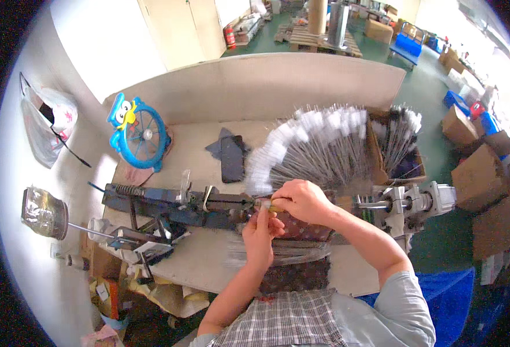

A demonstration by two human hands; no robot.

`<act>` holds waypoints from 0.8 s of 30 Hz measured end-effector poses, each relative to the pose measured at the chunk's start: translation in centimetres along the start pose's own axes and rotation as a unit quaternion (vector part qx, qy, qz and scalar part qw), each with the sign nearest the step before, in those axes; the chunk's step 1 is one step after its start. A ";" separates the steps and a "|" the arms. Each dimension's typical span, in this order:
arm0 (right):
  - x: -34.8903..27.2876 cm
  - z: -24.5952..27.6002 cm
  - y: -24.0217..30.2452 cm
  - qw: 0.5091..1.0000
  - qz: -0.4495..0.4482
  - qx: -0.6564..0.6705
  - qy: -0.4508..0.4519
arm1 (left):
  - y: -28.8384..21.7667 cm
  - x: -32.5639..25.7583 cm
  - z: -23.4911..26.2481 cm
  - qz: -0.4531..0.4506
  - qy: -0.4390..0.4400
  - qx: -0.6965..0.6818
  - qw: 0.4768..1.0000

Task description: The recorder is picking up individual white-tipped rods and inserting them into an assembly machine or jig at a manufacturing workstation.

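At the right end of a long dark bench machine (174, 202), my two hands meet with fingertips close together. My right hand (302, 199) pinches something small and yellowish, too small to name. Just below, my left hand (259, 234) has thumb and finger pressed together by a small white bit; what it holds is mostly hidden. Beyond them fans a large pile of thin wire-stemmed brushes (324, 144) with white heads. A dark reddish patterned cloth (301, 226) lies under my right wrist. Clear thin strands (301, 252) lie nearer my body.
A cardboard box (377, 147) of more wire stems stands right of the pile. A grey metal clamp unit (408, 202) sits at the table's right end. Further back are a dark phone (232, 159) and a blue cartoon-bird fan (142, 136). A low partition (255, 87) closes the far edge.
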State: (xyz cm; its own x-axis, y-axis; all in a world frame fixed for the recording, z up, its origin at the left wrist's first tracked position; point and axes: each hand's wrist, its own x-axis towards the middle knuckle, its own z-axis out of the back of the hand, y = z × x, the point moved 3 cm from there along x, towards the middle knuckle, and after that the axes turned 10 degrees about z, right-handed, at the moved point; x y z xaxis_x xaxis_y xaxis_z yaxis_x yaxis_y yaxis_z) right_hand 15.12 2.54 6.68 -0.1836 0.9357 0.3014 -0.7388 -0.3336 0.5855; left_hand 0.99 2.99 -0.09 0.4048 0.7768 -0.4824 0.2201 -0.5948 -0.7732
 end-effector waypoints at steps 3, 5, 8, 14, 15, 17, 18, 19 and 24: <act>0.0 -0.7 -0.9 0.996 -0.051 0.065 0.013 | -0.2 0.2 -0.5 0.016 0.049 -0.033 0.998; -0.2 -0.5 -0.7 0.998 -0.032 0.045 0.007 | -0.5 0.5 -1.1 0.021 0.054 -0.097 0.994; -0.6 -0.3 2.2 0.993 0.024 -0.098 -0.065 | 0.2 0.7 -0.4 0.030 0.050 -0.187 0.981; -0.9 -1.7 3.0 0.968 0.062 -0.182 -0.164 | 0.9 1.3 0.0 -0.016 0.067 -0.250 0.966; -1.4 -1.3 2.9 0.963 0.072 -0.184 -0.186 | 0.9 0.8 -0.4 -0.006 0.062 -0.234 0.970; -1.6 -1.0 2.3 0.960 0.091 -0.182 -0.191 | 0.9 0.7 -1.1 0.002 0.054 -0.216 0.975; -1.8 -0.9 2.4 0.957 0.110 -0.190 -0.192 | 0.9 0.5 -1.2 -0.005 0.032 -0.227 0.973; -2.0 -0.8 2.5 0.953 0.128 -0.198 -0.192 | 0.9 0.5 -1.2 -0.011 0.010 -0.238 0.971; -2.2 -0.5 1.9 0.955 0.141 -0.190 -0.180 | 0.4 0.4 -1.2 -0.026 -0.015 -0.215 0.976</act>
State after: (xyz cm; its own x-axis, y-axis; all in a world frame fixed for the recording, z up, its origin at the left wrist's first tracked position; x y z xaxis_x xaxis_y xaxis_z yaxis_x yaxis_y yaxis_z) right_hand 13.82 -0.10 6.75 -0.2266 0.6918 0.6856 -0.8872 -0.4371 0.1478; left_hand 2.31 2.80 -0.13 0.3584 0.8102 -0.4638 0.5940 -0.5812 -0.5563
